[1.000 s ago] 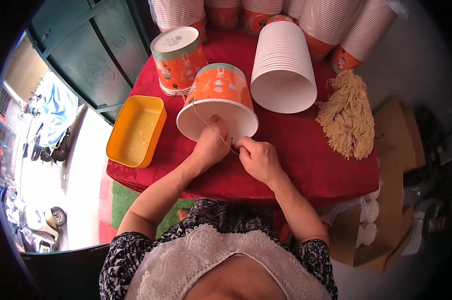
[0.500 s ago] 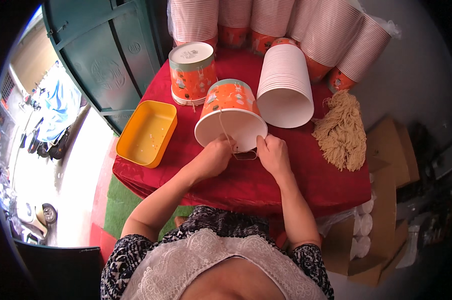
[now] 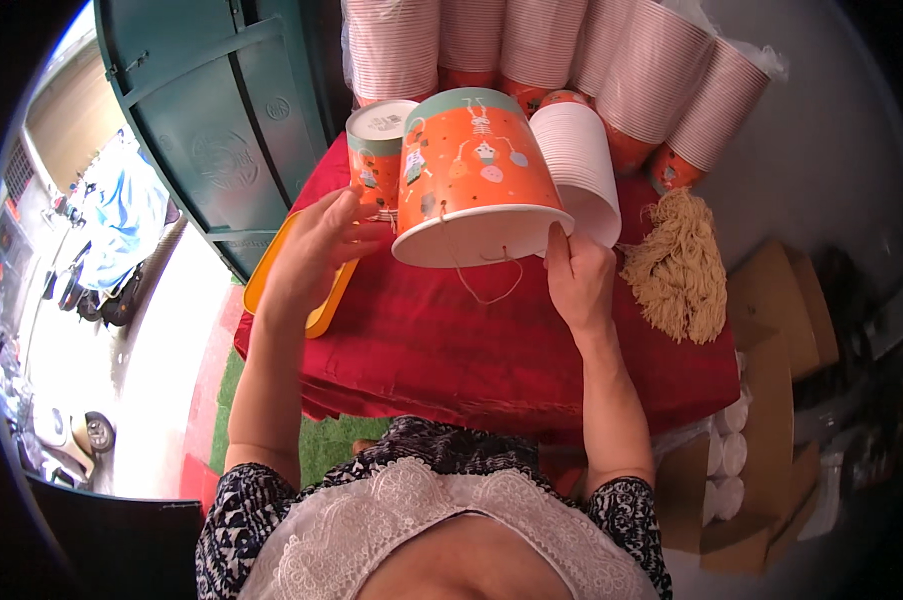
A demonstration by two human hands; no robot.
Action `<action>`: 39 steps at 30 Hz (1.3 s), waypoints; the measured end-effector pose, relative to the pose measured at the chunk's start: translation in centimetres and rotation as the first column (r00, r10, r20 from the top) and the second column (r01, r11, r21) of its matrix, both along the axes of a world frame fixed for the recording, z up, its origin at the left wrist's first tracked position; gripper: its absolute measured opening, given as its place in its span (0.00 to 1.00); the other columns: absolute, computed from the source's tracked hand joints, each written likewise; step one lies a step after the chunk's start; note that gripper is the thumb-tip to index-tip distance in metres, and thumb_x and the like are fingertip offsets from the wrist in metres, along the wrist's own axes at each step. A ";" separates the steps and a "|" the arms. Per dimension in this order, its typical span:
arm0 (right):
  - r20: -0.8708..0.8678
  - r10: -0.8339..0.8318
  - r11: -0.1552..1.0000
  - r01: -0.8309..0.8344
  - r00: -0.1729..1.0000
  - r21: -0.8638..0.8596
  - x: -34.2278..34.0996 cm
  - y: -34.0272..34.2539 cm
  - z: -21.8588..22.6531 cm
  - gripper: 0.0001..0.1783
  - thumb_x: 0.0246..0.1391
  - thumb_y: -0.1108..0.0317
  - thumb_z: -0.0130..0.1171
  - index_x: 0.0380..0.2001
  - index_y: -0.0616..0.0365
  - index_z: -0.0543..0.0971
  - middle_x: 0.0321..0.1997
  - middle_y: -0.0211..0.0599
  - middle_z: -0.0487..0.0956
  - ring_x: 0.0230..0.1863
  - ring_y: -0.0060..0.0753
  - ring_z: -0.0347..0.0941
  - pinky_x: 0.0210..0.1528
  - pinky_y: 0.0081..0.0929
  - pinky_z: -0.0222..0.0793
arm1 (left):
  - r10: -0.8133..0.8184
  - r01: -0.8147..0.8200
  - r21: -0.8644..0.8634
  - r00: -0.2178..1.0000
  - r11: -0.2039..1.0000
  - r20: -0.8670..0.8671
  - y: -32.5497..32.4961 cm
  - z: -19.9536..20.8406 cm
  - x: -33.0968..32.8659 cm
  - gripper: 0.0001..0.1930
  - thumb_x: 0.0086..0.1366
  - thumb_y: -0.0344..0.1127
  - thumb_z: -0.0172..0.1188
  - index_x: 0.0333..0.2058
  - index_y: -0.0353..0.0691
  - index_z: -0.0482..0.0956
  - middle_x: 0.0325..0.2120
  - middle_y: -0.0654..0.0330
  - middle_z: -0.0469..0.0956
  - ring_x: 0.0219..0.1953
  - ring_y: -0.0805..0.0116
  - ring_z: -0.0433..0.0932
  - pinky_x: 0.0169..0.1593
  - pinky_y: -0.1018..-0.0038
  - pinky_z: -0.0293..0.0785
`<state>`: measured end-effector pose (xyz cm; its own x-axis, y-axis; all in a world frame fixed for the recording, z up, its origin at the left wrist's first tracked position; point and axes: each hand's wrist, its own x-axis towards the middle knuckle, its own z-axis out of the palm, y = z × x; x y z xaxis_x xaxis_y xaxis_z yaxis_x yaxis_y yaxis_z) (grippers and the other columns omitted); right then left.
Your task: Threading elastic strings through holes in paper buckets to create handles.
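Note:
An orange paper bucket (image 3: 482, 165) with a green band and cartoon figures is held up over the table, its white-rimmed mouth tilted down toward me. My right hand (image 3: 582, 275) grips its rim at the right, thumb outside. A thin cord (image 3: 487, 298) hangs from the rim in a loop. My left hand (image 3: 322, 250) is off the bucket, its fingers apart, above a yellow tray (image 3: 317, 318). Behind it, a short upside-down stack of similar buckets (image 3: 372, 165) stands. A nested stack of white-rimmed buckets (image 3: 584, 165) lies on its side to the right.
Tall plastic-wrapped bucket stacks (image 3: 542, 40) line the table's back. A bundle of tan cords (image 3: 680, 265) lies at the right of the red tablecloth (image 3: 452, 360). An opened cardboard box (image 3: 762, 440) stands right of the table; a green metal door (image 3: 217, 130) is at the left.
The bucket has been lifted and brought closer, its printed side now showing more. My left hand has let go of the cord and moved left and up, over the yellow tray.

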<state>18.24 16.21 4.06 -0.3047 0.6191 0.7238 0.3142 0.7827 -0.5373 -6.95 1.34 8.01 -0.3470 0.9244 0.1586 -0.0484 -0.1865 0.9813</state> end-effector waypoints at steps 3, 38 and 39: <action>-0.019 0.015 0.993 -0.012 1.000 0.121 -0.8 -0.4 1.4 0.08 0.59 0.71 0.54 0.29 0.65 0.76 0.22 0.52 0.76 0.24 0.56 0.75 0.25 0.44 0.68 | -0.147 0.124 0.096 0.945 0.988 0.294 2.0 -0.8 1.8 0.40 0.65 0.64 0.51 0.61 0.34 0.63 0.53 0.47 0.74 0.55 0.60 0.74 0.58 0.62 0.70; -0.344 0.076 0.996 -0.090 0.936 -0.022 -4.1 -1.4 -2.7 0.10 0.52 0.69 0.62 0.36 0.64 0.77 0.28 0.42 0.80 0.30 0.31 0.78 0.31 0.28 0.71 | -0.138 0.017 0.474 0.966 0.881 0.221 2.3 -6.1 8.6 0.41 0.63 0.61 0.57 0.63 0.37 0.57 0.58 0.56 0.67 0.60 0.63 0.68 0.62 0.64 0.66; -0.336 0.076 0.980 -0.133 0.939 -0.148 -3.8 -1.7 -2.1 0.08 0.52 0.70 0.61 0.33 0.64 0.77 0.25 0.41 0.79 0.27 0.28 0.76 0.29 0.28 0.70 | -0.178 0.027 0.441 0.936 0.897 0.305 2.3 -6.1 8.5 0.38 0.65 0.62 0.52 0.64 0.39 0.57 0.60 0.57 0.67 0.61 0.62 0.67 0.63 0.62 0.64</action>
<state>14.45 14.46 1.95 -0.1383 0.7163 0.6839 0.0205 0.6925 -0.7212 1.51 3.63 1.93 -0.3555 0.8271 0.4354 -0.3956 -0.5552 0.7316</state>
